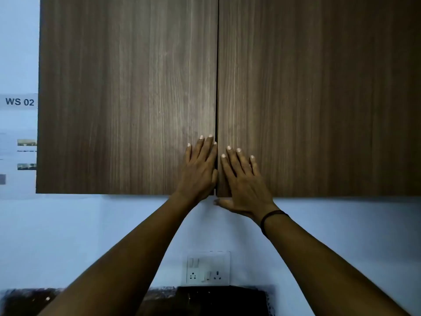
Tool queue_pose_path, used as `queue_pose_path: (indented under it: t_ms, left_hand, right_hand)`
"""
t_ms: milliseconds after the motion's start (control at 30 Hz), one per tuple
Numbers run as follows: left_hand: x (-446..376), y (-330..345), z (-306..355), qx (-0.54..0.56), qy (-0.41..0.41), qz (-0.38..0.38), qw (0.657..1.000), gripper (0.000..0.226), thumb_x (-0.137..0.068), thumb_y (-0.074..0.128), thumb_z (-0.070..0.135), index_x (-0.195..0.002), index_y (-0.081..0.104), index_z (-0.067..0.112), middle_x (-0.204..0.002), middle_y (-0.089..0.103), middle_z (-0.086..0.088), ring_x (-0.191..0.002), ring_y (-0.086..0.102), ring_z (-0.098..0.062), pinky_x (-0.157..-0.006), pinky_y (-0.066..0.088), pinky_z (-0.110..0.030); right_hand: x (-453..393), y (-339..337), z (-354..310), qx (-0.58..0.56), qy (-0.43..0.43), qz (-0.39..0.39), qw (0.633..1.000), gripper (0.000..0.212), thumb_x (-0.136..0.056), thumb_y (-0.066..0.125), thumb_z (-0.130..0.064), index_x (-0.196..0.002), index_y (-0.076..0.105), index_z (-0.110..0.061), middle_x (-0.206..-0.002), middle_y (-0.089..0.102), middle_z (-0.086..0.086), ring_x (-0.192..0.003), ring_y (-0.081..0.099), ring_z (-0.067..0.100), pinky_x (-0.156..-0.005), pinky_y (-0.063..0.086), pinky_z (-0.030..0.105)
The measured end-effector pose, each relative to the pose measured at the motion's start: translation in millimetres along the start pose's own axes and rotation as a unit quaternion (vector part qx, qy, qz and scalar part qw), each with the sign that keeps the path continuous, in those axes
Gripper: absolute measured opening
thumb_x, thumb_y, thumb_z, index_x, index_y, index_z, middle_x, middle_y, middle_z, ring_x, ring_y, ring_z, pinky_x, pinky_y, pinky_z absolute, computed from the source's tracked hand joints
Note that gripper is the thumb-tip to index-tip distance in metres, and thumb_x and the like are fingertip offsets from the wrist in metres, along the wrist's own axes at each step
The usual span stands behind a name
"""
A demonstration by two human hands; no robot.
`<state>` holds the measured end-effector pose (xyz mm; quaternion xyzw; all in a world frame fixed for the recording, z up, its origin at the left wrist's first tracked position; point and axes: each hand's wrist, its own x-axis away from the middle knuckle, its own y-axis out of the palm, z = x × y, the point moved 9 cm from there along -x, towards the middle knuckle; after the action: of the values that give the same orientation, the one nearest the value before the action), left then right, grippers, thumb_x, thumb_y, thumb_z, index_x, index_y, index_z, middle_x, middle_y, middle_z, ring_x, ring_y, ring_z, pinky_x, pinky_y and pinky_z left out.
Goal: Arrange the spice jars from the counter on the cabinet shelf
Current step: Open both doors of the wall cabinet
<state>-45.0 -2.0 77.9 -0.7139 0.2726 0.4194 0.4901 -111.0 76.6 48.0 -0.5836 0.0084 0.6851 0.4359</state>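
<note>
Against the shut cabinet doors we press our left hand and right hand, fingers flat and apart, gripping nothing. No spice jars show; the dark desk below looks bare where visible. We judge the handleless doors stiff and slick, best pulled by their bottom edge.

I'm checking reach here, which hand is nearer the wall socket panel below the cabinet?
Right. The right hand hangs its thumb below the cabinet door's bottom edge, almost straight above the socket panel. The left hand lies higher on the left door.

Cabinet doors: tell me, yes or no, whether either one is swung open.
No: both hands, left hand and right hand, lie flat on the closed cabinet doors, with only a thin seam between them.
</note>
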Motion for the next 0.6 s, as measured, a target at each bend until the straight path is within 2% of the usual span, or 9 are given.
queue_pose_path:
  t_ms: [100,267,400,500,600]
  left_hand:
    - [0.1,-0.8,1.2,0.005,-0.001,0.008,1.0,0.071,-0.091,0.026,0.032,-0.157,0.02,0.006,-0.167,0.011,-0.015,-0.155,0.003,-0.03,-0.123,-0.003,-0.048]
    - [5.1,4.4,1.9,0.005,0.011,0.012,1.0,0.068,-0.095,0.031,0.03,-0.157,0.018,0.005,-0.167,0.011,-0.014,-0.155,0.003,-0.029,-0.125,0.001,-0.05]
    - [9.5,-0.2,6.2,0.049,0.022,0.021,0.998,0.066,-0.096,0.027,0.032,-0.156,0.021,0.004,-0.166,0.015,-0.015,-0.155,0.007,-0.029,-0.125,0.0,-0.047]
    - [12.5,-9.1,7.3,0.121,0.02,0.045,0.991,0.06,-0.098,0.028,0.029,-0.152,0.031,0.002,-0.162,0.028,-0.017,-0.153,0.018,-0.03,-0.125,0.007,-0.048]
    - [6.8,-19.8,4.9,0.209,-0.028,0.072,0.975,0.05,-0.1,0.033,0.024,-0.144,0.046,0.004,-0.149,0.047,-0.015,-0.144,0.036,-0.028,-0.124,0.017,-0.05]
  right_hand:
    - [2.2,3.5,-4.0,0.041,-0.002,-0.005,0.999,0.115,-0.077,0.053,-0.072,-0.156,-0.001,-0.008,-0.163,-0.009,0.017,-0.151,-0.006,0.036,-0.118,0.011,0.059]
    - [2.4,4.5,-6.0,0.084,0.014,0.01,0.996,0.099,-0.089,0.057,-0.048,-0.155,-0.004,-0.007,-0.163,-0.007,0.019,-0.15,-0.002,0.038,-0.118,0.014,0.058]
    - [0.5,0.5,-12.6,0.099,-0.012,0.019,0.995,0.093,-0.091,0.058,-0.041,-0.155,0.001,-0.006,-0.162,-0.001,0.022,-0.149,0.002,0.043,-0.117,0.018,0.058]
    - [2.3,-5.2,-13.9,0.106,-0.037,0.018,0.994,0.095,-0.087,0.061,-0.039,-0.155,0.004,-0.005,-0.162,0.001,0.024,-0.148,0.003,0.045,-0.117,0.016,0.059]
    - [8.0,-16.9,-12.3,0.104,-0.051,0.021,0.993,0.104,-0.077,0.067,-0.042,-0.155,0.01,-0.004,-0.161,0.008,0.025,-0.148,0.009,0.045,-0.117,0.018,0.06]
